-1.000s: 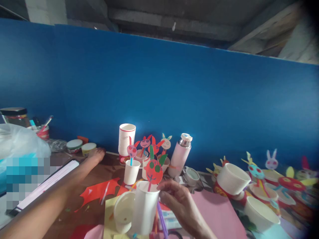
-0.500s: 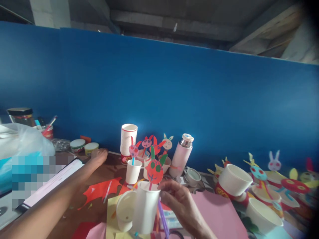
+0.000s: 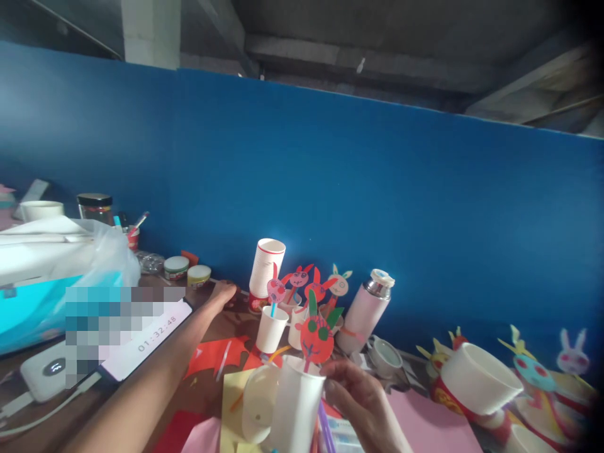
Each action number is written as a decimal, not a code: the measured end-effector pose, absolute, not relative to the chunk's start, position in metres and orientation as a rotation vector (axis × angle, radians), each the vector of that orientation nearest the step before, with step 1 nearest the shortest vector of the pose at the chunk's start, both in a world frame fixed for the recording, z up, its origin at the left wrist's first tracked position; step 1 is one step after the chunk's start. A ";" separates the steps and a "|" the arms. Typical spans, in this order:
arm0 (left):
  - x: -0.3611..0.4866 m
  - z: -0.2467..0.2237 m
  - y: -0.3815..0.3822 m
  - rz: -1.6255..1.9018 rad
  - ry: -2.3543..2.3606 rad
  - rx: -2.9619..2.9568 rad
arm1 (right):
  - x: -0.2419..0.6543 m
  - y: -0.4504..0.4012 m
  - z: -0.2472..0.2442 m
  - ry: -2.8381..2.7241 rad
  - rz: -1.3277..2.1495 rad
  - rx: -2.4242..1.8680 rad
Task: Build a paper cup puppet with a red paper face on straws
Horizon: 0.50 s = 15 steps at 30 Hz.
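A nudge from the right hand (image 3: 365,399), fingers curled at the tall cup (image 3: 296,409)'s two-o'clock rim, could tip it; its grip and the left hand (image 3: 223,292)'s I cannot tell.

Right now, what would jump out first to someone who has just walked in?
Probably the red paper face with green ears, standing on a stick in a tall white cup at the front, with the right hand at the cup's rim. Behind it, more eared faces cluster between a stack of white cups and a pale pink flask. A big blue wall fills the background.
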<state>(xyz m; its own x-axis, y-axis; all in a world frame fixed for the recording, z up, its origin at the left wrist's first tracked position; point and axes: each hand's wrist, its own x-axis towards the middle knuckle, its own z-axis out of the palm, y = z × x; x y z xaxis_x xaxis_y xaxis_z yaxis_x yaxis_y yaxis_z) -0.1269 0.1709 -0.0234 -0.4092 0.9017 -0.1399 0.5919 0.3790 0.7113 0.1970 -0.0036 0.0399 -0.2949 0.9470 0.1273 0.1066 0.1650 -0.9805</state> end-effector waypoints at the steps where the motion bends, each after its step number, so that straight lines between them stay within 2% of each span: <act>1: -0.125 -0.024 0.171 0.751 2.122 1.303 | 0.197 -0.003 0.038 -1.584 1.254 -1.031; 15: -0.100 -0.018 0.168 0.446 2.182 1.578 | 0.198 -0.001 0.035 -1.600 1.274 -1.072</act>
<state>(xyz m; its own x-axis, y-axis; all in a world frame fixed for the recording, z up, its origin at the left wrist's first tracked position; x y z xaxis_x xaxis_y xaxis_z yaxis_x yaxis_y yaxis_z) -0.0996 0.1678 -0.0181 -0.2759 0.9511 -0.1393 0.8201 0.3085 0.4820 0.1980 -0.0012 0.0354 -0.3127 0.9461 0.0840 0.1299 0.1302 -0.9829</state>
